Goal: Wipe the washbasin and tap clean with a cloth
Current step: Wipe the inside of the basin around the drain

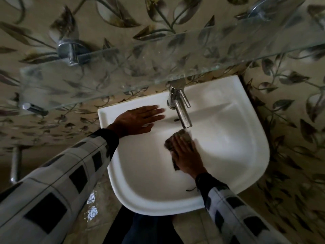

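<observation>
Cloth [177,138]: dark, probably soft, light and pliant. Frame centre, in washbasin [255,155] beneath tap [181,110]. Right hand [186,156] presses it, fingers flat; left hand [139,118] lies flat on rim. Best driven by palm pressure.

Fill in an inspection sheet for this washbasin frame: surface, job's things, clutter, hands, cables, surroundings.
Surface: white ceramic washbasin, fixed against the wall.
Job's things: chrome lever tap on the back ledge; dark mottled cloth in the bowl, just below the spout.
Clutter: small dark strand near the bowl's front rim.
Hands: left hand flat on the back-left ledge, fingers straight; right hand presses flat on the cloth.
Cables: nothing seen.
Surroundings: clear glass shelf on chrome brackets above the tap; leaf-patterned wall tiles; tiled floor with bright glints.
</observation>
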Demonstrator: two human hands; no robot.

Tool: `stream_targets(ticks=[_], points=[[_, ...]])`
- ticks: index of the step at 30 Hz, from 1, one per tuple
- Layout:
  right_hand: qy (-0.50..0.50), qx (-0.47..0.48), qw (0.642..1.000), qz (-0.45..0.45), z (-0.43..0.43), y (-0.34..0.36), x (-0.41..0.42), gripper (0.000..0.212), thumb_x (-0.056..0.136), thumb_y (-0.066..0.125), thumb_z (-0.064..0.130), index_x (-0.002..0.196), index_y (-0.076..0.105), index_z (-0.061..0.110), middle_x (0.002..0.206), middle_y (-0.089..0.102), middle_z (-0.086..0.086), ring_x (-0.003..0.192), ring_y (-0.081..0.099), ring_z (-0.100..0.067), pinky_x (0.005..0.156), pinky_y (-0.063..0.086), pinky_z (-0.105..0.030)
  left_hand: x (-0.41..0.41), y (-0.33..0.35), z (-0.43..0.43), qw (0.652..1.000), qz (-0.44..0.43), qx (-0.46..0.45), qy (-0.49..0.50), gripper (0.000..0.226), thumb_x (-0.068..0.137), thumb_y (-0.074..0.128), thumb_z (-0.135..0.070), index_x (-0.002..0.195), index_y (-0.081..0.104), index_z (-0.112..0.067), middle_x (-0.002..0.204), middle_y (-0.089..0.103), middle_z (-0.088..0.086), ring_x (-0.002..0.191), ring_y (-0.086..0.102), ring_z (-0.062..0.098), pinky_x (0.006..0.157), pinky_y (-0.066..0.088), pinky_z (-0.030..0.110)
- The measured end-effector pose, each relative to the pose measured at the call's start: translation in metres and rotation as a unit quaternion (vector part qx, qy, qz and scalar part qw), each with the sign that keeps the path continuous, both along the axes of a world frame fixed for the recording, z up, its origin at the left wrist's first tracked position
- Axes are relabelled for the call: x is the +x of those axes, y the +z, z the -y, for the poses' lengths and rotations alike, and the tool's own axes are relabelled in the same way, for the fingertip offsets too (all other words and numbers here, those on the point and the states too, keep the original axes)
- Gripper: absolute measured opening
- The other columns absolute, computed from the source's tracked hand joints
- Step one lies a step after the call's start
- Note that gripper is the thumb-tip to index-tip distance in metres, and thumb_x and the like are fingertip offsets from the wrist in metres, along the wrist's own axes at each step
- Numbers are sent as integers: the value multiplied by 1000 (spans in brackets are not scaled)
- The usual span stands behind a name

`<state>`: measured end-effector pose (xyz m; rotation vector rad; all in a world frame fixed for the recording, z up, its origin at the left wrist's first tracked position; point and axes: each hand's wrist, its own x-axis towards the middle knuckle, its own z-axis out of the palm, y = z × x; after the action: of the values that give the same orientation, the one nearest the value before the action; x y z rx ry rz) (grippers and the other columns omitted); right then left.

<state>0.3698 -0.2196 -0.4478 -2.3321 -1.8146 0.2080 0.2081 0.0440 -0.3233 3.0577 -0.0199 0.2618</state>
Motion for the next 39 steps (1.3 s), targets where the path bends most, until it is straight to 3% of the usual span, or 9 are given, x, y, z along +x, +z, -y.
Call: stream_targets(ticks=[5, 10, 14, 17, 20, 23, 26, 33, 39], points=[[-167, -13, 983, -71, -49, 6, -49, 62, 100, 34, 43, 154, 38, 12, 159, 36, -13, 148, 34, -25, 118, 25, -55, 0, 1, 1, 1000, 14, 7, 1, 51, 104, 51, -23, 153, 39, -17, 161, 35, 3, 150, 31, 23, 115, 40, 41], [23, -14, 987, -161, -49, 13, -106, 61, 104, 30, 44, 156, 31, 12, 162, 29, -9, 151, 24, -25, 122, 20, -51, -1, 2, -2, 1000, 8, 15, -15, 52, 104, 53, -25, 153, 39, -12, 161, 34, 8, 150, 30, 25, 119, 35, 41], [191, 15, 977, -91, 4, 8, -52, 55, 106, 35, 43, 156, 32, 19, 161, 33, -3, 149, 30, -19, 122, 23, -42, -1, 0, -1, 1000, -7, 11, -8, 51, 106, 46, -26, 155, 35, -15, 163, 31, 5, 152, 26, 23, 121, 32, 40], [77, -35, 996, -26, 19, 11, -16, 56, 103, 33, 46, 156, 32, 27, 163, 28, 6, 148, 32, -13, 116, 32, -50, -1, -1, -2, 1000, -8, 9, -5, 51, 106, 45, -25, 155, 35, -16, 163, 31, 5, 152, 26, 23, 121, 32, 40], [-44, -69, 994, -68, 1, 16, -45, 64, 100, 24, 50, 158, 28, 23, 165, 22, 2, 151, 26, -17, 118, 24, -52, -2, -3, -2, 1000, -7, 0, -4, 51, 106, 46, -24, 155, 36, -15, 162, 32, 5, 151, 27, 24, 118, 36, 42], [63, -90, 985, -132, 7, 24, -79, 67, 103, 16, 54, 159, 20, 18, 166, 16, -2, 154, 14, -21, 123, 15, -51, -1, -3, -2, 1000, -16, 0, -2, 51, 107, 45, -25, 156, 34, -16, 163, 30, 4, 152, 26, 24, 117, 36, 43], [149, -35, 985, -84, 34, 24, -56, 56, 106, 26, 50, 156, 33, 24, 162, 31, 3, 148, 33, -16, 120, 25, -45, -1, -2, -2, 1000, -14, -5, -1, 52, 106, 46, -25, 156, 34, -17, 163, 30, 4, 152, 26, 23, 117, 37, 42], [-68, -71, 992, -84, 10, 18, -41, 61, 101, 34, 50, 154, 39, 20, 160, 37, -2, 146, 37, -20, 114, 31, -56, -2, -4, -1, 1000, -13, -15, -4, 53, 106, 48, -26, 156, 33, -18, 164, 29, 2, 152, 26, 22, 116, 39, 43], [75, -58, 995, -27, 36, 20, -13, 53, 104, 32, 47, 154, 37, 30, 162, 30, 8, 148, 33, -13, 114, 32, -53, -1, -2, -2, 1000, -7, -15, -5, 53, 105, 49, -26, 155, 35, -19, 163, 31, 1, 152, 26, 21, 116, 38, 41]])
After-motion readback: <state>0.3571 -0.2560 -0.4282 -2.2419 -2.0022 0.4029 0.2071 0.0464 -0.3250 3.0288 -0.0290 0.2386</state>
